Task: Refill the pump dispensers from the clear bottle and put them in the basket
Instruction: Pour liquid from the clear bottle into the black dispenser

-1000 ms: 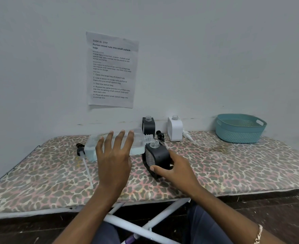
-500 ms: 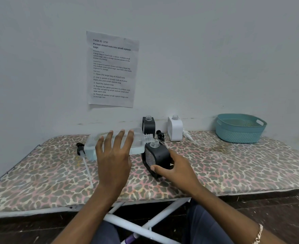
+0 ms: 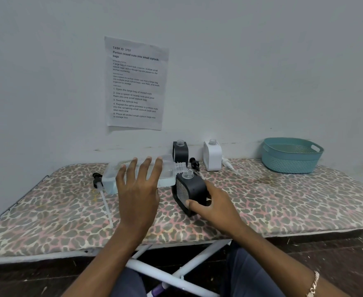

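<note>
My left hand (image 3: 139, 189) grips the clear bottle (image 3: 114, 179), which lies tipped on its side with its threaded neck over the open mouth of a black dispenser (image 3: 190, 189). My right hand (image 3: 213, 205) holds that black dispenser, tilted, on the leopard-print board (image 3: 283, 200). A second black dispenser (image 3: 180, 152) and a white dispenser (image 3: 212, 155) stand uncapped by the wall. A teal basket (image 3: 292, 155) sits at the far right of the board.
A black pump head with a long white tube (image 3: 102, 189) lies left of the clear bottle. Another black pump (image 3: 194, 164) and a white pump (image 3: 227, 163) lie near the dispensers at the back. A printed sheet (image 3: 135, 82) hangs on the wall.
</note>
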Tool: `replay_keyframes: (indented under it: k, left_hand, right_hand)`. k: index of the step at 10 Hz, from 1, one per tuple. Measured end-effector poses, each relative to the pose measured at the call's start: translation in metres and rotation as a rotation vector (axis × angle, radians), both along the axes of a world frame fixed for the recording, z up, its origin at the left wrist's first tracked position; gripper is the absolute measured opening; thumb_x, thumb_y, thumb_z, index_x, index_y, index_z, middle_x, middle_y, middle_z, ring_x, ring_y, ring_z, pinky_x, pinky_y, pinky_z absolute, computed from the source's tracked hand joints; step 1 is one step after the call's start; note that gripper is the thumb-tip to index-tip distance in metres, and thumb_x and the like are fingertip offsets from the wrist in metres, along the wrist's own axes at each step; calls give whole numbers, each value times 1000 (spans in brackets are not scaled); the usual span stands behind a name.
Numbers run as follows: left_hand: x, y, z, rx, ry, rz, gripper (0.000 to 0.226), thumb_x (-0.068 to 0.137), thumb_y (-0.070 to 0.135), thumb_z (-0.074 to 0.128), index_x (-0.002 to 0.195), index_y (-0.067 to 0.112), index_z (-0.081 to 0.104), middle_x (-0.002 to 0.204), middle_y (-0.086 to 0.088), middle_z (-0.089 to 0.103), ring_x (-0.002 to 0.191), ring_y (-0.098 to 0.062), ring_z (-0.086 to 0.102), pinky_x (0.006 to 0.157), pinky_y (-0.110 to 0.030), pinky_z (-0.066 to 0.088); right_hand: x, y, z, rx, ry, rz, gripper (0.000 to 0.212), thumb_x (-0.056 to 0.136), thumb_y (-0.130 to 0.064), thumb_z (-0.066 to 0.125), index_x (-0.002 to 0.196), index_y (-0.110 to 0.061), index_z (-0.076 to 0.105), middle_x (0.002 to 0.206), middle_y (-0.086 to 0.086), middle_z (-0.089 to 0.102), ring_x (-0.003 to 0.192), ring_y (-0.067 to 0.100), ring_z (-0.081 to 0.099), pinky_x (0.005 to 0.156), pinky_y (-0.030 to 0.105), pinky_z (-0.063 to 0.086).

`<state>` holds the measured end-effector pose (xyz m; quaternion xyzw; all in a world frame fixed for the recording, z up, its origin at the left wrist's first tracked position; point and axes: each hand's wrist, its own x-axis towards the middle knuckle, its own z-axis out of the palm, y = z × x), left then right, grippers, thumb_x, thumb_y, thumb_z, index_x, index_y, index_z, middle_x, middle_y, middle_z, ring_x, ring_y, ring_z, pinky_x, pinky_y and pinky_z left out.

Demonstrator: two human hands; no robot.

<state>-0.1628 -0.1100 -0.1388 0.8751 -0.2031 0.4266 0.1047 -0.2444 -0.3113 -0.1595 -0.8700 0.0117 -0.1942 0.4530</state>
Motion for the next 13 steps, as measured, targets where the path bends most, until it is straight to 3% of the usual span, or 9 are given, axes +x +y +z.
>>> replay_keyframes:
  k: [2,4,8,10,13]
  left_hand:
    - [0,0,0,0,-2,1,78,74,-10,73,146,16,59,142,-14,65,138,-45,53,114,-64,35]
    - [0,0,0,-2,3,0,80,73,-10,74,146,17,58,143,-14,64,139,-44,52,115,-64,34]
    - [-1,0,0,-2,-4,2,79,73,-10,75,146,17,59,142,-13,65,138,-44,53,114,-64,35]
    - [0,-1,0,0,-6,1,80,73,-10,76,146,17,58,142,-13,65,138,-44,53,115,-64,35]
    - [1,0,-1,8,-12,4,80,73,-9,76,146,17,58,142,-13,64,138,-44,53,114,-64,35]
  right_hand:
    - [0,0,1,9,2,5,40,89,-40,78,124,-36,60,106,-21,72,97,-8,64,82,18,51]
    - [0,-1,0,2,1,6,42,89,-37,78,126,-36,59,106,-23,71,96,-9,64,74,7,48]
    - [2,-3,-2,-3,-7,19,45,88,-34,77,129,-35,58,108,-19,72,97,-5,66,82,19,55]
    - [1,-3,-1,8,-4,22,44,89,-32,77,127,-36,57,106,-19,72,96,-7,65,77,9,51]
    - [1,-3,-1,25,1,22,44,88,-31,77,127,-37,57,106,-21,71,95,-8,65,75,6,48]
